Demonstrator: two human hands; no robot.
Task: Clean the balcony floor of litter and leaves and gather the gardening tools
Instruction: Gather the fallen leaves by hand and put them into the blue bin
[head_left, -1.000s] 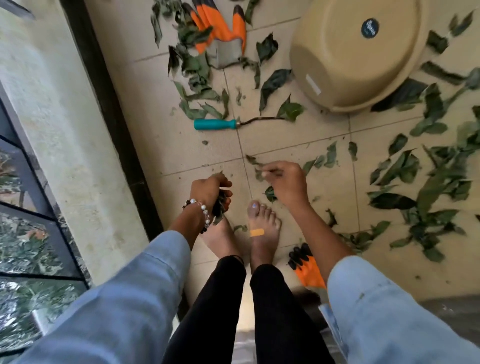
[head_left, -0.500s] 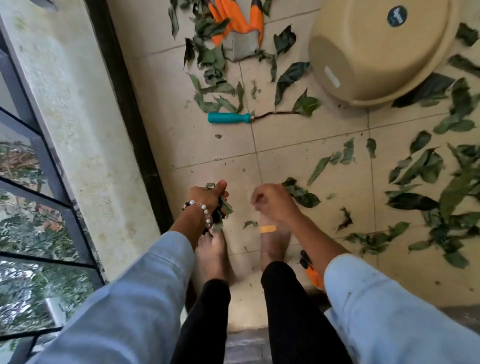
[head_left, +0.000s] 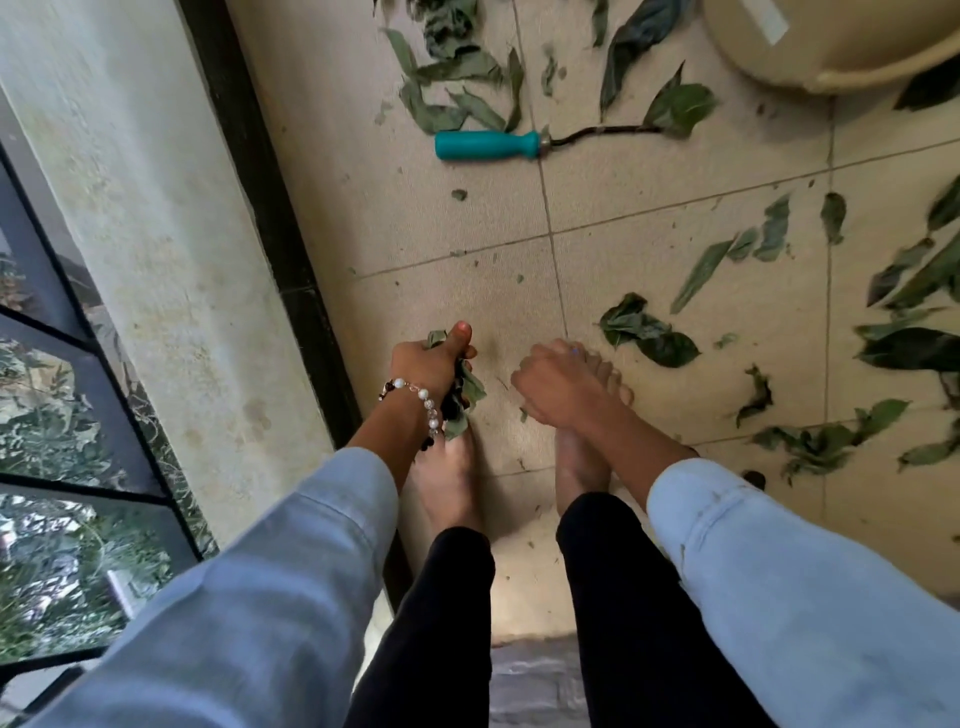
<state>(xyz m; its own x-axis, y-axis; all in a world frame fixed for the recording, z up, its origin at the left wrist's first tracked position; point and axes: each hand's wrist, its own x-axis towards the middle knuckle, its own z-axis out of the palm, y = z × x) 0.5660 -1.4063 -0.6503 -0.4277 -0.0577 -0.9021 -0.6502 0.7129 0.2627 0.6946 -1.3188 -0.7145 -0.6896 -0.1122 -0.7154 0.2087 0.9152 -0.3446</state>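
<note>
Leaves (head_left: 457, 395): your left hand (head_left: 426, 364) fingers clenched on bunch, storing pickings. Right hand (head_left: 550, 384) fingers curled low over floor (head_left: 467, 249); contents: cannot tell.

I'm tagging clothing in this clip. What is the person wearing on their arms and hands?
Both arms are in loose, light blue long sleeves that look like denim and stop short of the wrists. The left hand is bare, with a bracelet of white pearl-like and dark beads at the wrist. The right hand is bare too, with no glove, ring or band visible.
</note>
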